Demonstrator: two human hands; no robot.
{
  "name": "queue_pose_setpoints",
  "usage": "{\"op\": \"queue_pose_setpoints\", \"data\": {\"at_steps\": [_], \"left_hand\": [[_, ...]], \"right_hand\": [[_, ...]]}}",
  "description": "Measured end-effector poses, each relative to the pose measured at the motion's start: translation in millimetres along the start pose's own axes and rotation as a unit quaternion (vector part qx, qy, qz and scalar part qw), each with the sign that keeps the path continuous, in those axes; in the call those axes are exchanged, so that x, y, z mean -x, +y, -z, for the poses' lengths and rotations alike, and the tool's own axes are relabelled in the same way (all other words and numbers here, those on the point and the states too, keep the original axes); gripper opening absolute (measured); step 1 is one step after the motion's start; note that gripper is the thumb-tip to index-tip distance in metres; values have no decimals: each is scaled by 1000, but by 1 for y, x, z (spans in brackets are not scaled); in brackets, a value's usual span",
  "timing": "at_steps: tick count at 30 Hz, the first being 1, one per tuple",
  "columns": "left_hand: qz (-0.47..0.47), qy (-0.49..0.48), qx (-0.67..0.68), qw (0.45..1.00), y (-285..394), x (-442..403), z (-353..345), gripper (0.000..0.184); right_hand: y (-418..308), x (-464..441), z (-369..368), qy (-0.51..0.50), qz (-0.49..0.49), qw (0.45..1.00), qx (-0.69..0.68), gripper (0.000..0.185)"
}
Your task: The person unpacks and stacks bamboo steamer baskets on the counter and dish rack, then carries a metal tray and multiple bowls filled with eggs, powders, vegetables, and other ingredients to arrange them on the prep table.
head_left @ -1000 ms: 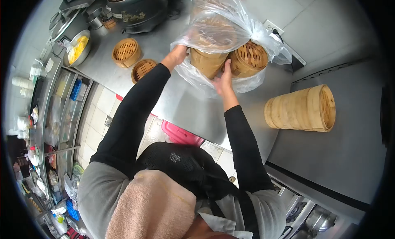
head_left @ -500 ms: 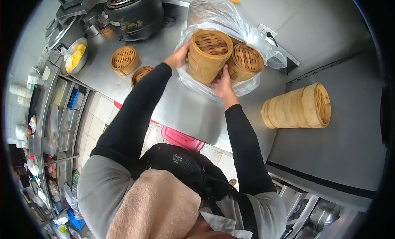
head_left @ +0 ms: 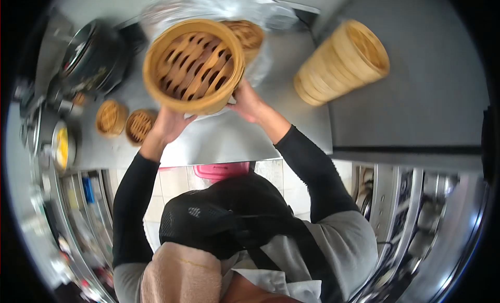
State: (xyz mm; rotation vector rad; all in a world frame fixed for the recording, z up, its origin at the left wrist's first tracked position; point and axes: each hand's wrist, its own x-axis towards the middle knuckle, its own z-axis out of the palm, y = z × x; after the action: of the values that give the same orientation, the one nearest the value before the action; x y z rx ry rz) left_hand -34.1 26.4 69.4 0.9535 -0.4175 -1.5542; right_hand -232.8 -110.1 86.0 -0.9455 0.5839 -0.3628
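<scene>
"What sort of place are we in?"
"A kitchen, seemingly commercial: we see bamboo steamers (head_left: 195, 67), a steel counter (head_left: 245, 144), a bulky black pot (head_left: 104, 58)."
"We also have metal pans (head_left: 429, 215) racked beside us."

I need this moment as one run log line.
left hand: holds bamboo steamer | right hand: holds it too | plastic bag: partly behind it | steamer stack: apart, at right

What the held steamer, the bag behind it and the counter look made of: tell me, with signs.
Steamer: probably bamboo or similar wood, fairly matte, going by the tan slats across its top.
Bag: apparently thin clear plastic, glossy, judging by its crinkles and highlights.
Counter: likely stainless steel, satin, being grey with soft glare.
</scene>
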Motion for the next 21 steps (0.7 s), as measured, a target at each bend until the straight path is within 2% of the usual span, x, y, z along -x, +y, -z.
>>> {"op": "queue_pose_setpoints", "data": {"at_steps": [1,2,4,6,9,11,14,15,17,18,21], "left_hand": [[13,-30,-6,999,2,9,-22,63],[27,-122,-20,992,0,9,-32,64],[71,-113,-49,990,-21,6,-59,72],[118,-141,-48,982,-75,-25,-44,76],[197,-128,-83,968,-113,-48,-107,80],[250,-225,-112,935,-134,-69,-141,85],[253,-263,-144,920,-185,-114,-175,85],[247,-266,-137,922,-194,-127,-187,86],[208,-306,-169,914,-191,-139,-206,86],[187,-324,-187,908,-187,-142,-209,87],[95,-239,-225,940,-190,-139,-199,79]], "right_hand": [[-14,28,-2,24,-1,1000,0,88],[-5,43,15,32,-14,999,-25,86],[21,67,56,42,-34,996,-67,82],[41,104,86,68,-36,991,-108,77],[60,169,106,213,-21,969,-124,80],[82,201,125,264,23,951,-159,82],[100,232,160,294,119,923,-220,82],[92,235,161,335,131,910,-206,87],[84,233,167,411,163,873,-206,98],[76,227,169,428,176,858,-224,96],[73,202,186,463,237,829,-206,96]]}}
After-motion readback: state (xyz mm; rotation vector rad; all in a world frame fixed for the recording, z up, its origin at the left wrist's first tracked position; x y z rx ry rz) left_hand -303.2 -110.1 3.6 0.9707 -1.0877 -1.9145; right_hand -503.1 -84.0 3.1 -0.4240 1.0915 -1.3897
